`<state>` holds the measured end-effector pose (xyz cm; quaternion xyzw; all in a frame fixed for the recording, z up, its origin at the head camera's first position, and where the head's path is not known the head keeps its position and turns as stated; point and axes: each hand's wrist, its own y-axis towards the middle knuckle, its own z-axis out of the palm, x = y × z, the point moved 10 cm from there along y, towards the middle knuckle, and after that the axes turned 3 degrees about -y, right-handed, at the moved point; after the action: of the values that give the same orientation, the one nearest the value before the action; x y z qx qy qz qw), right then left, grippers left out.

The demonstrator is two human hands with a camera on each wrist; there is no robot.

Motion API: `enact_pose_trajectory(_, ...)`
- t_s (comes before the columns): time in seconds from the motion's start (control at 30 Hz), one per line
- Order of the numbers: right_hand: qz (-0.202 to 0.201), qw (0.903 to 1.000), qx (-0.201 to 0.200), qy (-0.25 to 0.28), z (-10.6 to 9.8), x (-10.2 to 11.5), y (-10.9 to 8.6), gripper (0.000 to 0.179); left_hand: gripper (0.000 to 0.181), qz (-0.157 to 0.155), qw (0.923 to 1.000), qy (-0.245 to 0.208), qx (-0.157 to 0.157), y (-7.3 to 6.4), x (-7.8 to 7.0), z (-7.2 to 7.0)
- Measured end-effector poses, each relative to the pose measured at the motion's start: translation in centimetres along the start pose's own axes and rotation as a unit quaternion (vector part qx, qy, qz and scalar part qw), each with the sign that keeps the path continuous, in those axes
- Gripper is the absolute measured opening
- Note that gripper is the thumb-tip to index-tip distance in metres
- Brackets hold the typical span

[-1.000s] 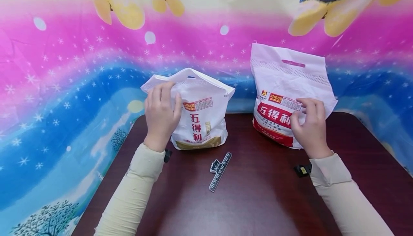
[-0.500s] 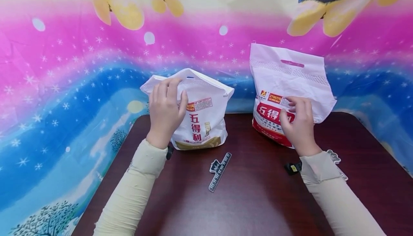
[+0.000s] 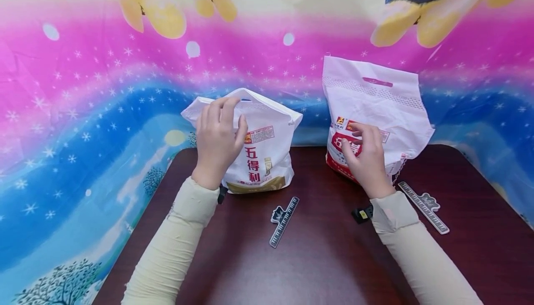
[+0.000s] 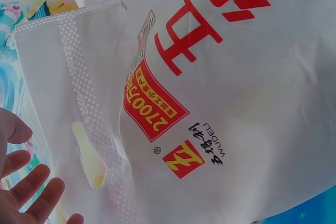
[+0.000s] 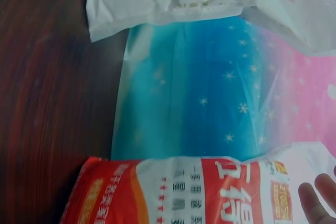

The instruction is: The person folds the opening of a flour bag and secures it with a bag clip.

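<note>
A white flour bag (image 3: 271,145) with red lettering and a gold base stands at the left of the table, its top slightly parted. My left hand (image 3: 221,138) is at the bag's upper left, fingers loosely bent. In the left wrist view those fingers (image 4: 31,184) lie beside the top edge, near the handle slot. At the right stands a second flour bag (image 3: 375,94), white with a red label and a handle slot. My right hand (image 3: 369,159) is before this bag, covering part of its label, fingers spread and holding nothing.
One piano-keyboard-patterned clip (image 3: 284,222) lies on the dark wooden table (image 3: 300,268) in front of the left bag. A similar clip (image 3: 424,206) lies right of my right forearm. Behind the table hangs a colourful printed cloth (image 3: 104,64).
My right hand has moved left across the right bag, uncovering the clip beside the forearm. My left hand has shifted slightly right and up. Both bags stay in place.
</note>
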<state>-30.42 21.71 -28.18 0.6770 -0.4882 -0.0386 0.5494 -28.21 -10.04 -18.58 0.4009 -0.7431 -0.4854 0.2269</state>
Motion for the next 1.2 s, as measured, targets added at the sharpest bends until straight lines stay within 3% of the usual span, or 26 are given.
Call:
enact_pose_trajectory(0.5,0.034,0.9982,0.031,0.038,1.6,0.4,0.6,0.044,0.037,0.034,0.9993,0.004,-0.013,1.1,-1.3,-0.3)
enact_pose_trajectory(0.87,0.078,0.9897,0.082,0.087,3.6,0.7,0.6,0.051,0.037,0.056,0.9983,0.011,-0.012,2.0,-2.5,-0.5)
enact_pose_trajectory(1.2,0.098,0.9813,0.100,0.131,5.2,1.0,0.8,0.051,0.036,0.077,0.9969,0.015,-0.009,2.9,-3.6,-0.6)
